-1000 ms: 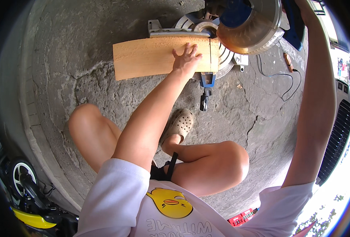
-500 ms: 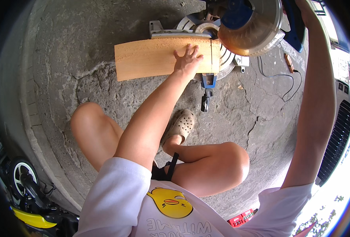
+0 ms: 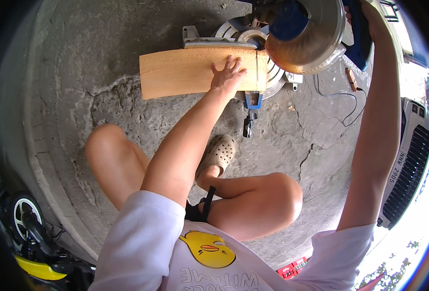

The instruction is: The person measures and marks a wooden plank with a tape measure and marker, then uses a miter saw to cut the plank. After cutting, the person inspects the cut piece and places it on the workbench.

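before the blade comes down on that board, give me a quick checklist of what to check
1. Left hand flat on the wooden board, pressing it down: ok.
2. Fingers clear of the cut line: not ok, they lie close beside the dark line by the saw blade.
3. Board against the metal fence at the back: ok, its far edge lies along it.
4. Right hand on the saw's blue handle: ok, though the grip itself is partly hidden.
5. Black cable away from the blade: ok, it lies on the concrete to the right.
6. Foot in the beige clog clear of the saw: ok.
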`<state>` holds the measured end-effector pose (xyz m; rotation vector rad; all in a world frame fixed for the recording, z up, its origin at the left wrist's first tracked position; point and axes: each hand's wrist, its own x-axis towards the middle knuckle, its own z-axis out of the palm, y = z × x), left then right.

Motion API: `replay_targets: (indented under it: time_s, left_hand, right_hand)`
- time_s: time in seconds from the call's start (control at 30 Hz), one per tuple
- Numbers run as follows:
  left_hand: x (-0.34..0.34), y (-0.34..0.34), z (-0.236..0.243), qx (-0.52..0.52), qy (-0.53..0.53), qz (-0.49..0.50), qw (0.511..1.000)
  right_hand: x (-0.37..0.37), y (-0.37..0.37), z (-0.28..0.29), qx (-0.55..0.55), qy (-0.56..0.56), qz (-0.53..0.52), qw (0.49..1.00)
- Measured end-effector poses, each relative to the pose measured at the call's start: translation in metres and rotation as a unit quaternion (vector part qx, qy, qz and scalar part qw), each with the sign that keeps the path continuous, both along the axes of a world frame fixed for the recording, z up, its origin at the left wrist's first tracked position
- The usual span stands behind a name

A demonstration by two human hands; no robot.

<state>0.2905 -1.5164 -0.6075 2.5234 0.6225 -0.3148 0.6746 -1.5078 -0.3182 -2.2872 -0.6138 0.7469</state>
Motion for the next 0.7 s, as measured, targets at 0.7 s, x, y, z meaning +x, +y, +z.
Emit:
replay_targets:
  time_s: [0.7]
  left_hand:
    - [-0.007, -0.002, 0.001, 0.033, -0.016, -0.008, 0.999]
  right_hand:
    - [-0.158, -0.108, -0.038, 0.238, 0.021, -0.067, 0.969]
